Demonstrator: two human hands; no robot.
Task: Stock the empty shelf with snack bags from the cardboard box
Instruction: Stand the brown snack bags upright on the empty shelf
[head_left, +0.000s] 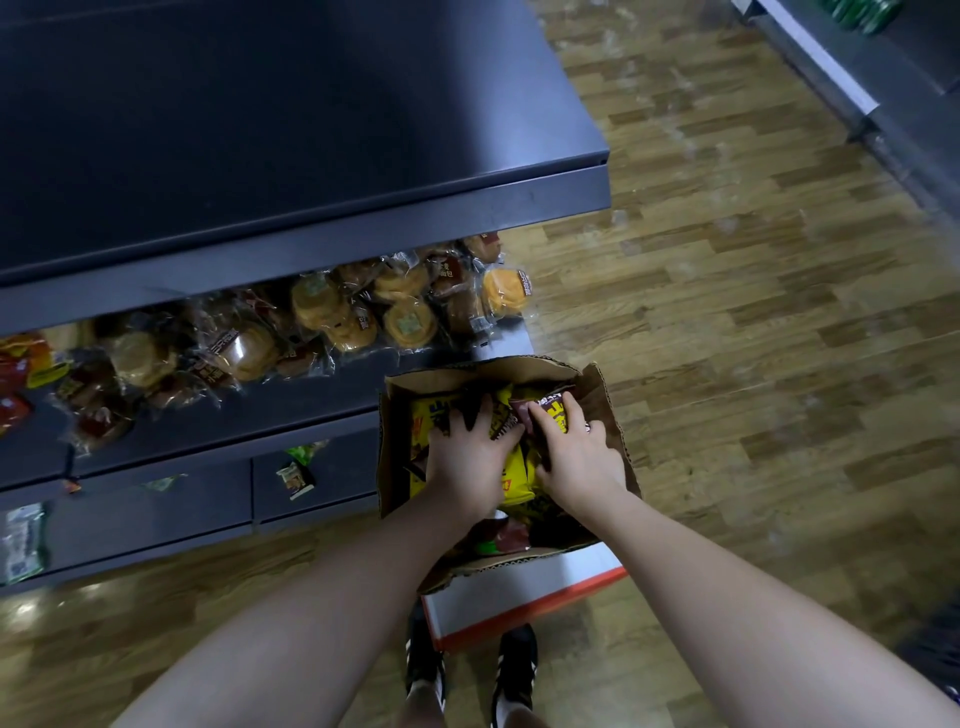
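Observation:
An open cardboard box (605, 410) stands on the floor beside the shelving, full of yellow and brown snack bags (511, 475). Both my hands are down inside it. My left hand (467, 457) is closed around the bags on the left side of the pile. My right hand (576, 452) grips a yellow and brown bag at the box's far right. The empty dark shelf (291, 130) spreads out above and to the left of the box.
Under the empty shelf, a lower shelf (218, 415) holds several wrapped buns and pastries. A white and red box (519, 587) sits under the cardboard box, by my shoes. Wood-pattern floor extends right to another shelf unit (852, 83).

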